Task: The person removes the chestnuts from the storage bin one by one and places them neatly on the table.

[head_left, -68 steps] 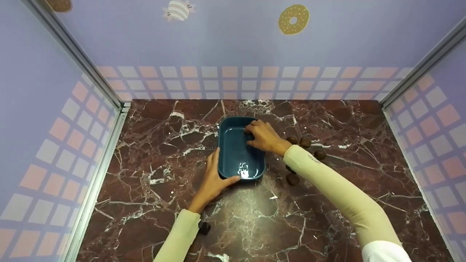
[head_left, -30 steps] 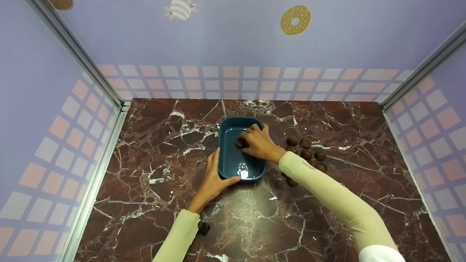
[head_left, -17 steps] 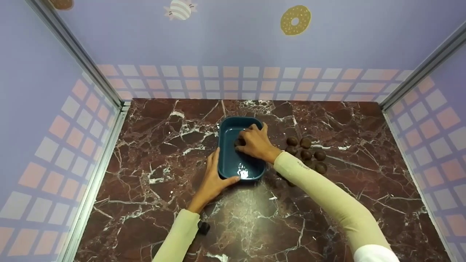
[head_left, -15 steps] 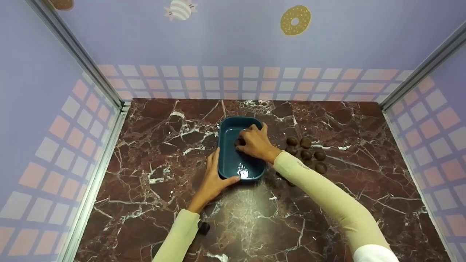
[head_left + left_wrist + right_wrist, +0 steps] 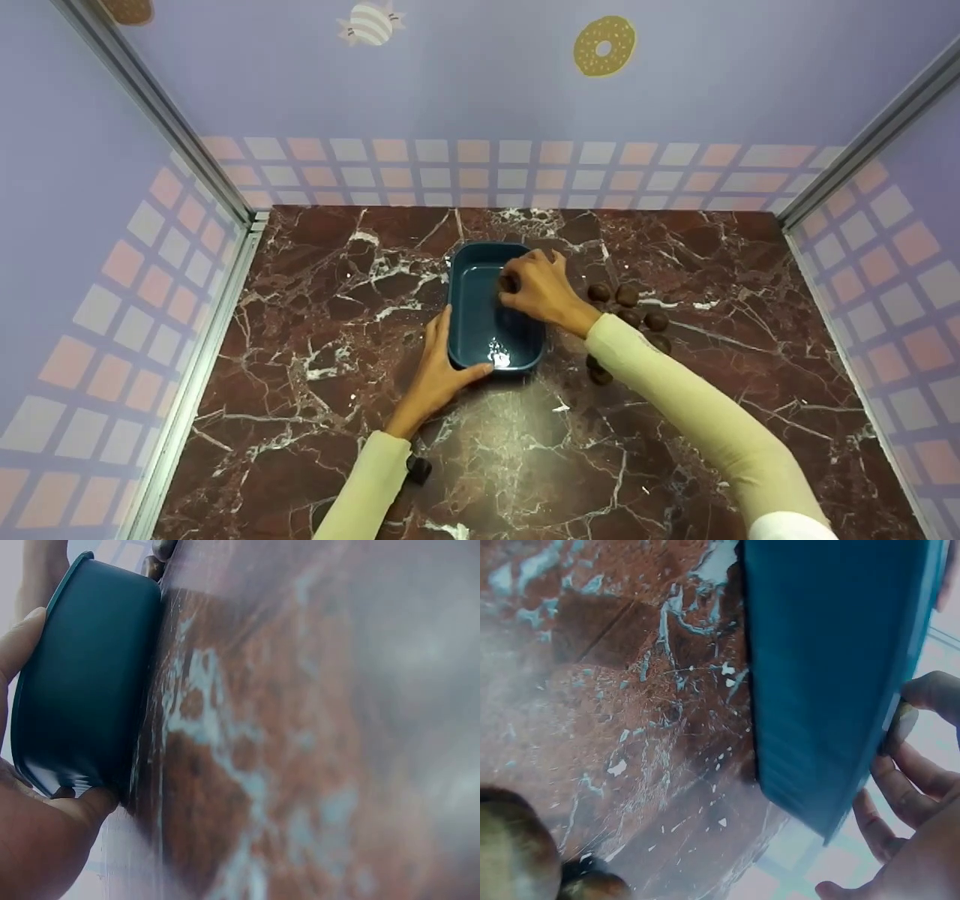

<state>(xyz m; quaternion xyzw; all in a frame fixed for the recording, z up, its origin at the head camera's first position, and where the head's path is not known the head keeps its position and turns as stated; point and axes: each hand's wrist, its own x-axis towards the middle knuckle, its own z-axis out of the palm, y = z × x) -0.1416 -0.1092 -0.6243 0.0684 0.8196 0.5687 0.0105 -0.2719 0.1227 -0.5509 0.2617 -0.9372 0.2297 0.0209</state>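
Note:
A deep teal rectangular dish (image 5: 480, 326) stands lengthwise on the marble-look surface. My left hand (image 5: 439, 375) holds its near left corner, thumb on the near rim and fingers along the left side; in the left wrist view, thumb and fingers span the dish's outer wall (image 5: 94, 652). My right hand (image 5: 544, 289) pinches a dark brown round ball (image 5: 508, 283) above the dish's right half. From the right wrist view, that ball (image 5: 901, 726) shows at the rim between thumb and fingers. Glare lies on the dish's bottom, where no other ball shows.
Several more brown balls (image 5: 627, 294) lie loosely grouped right of the dish, partly under the right sleeve (image 5: 690, 405). A patterned lilac back wall (image 5: 480, 97) and side walls enclose the dark red marbled tabletop (image 5: 337, 337).
The right hand first went deeper into the dish, a brown ball coming into sight in its fingers. Since half a second ago it has shifted back rightward with the ball. The left hand has stayed put.

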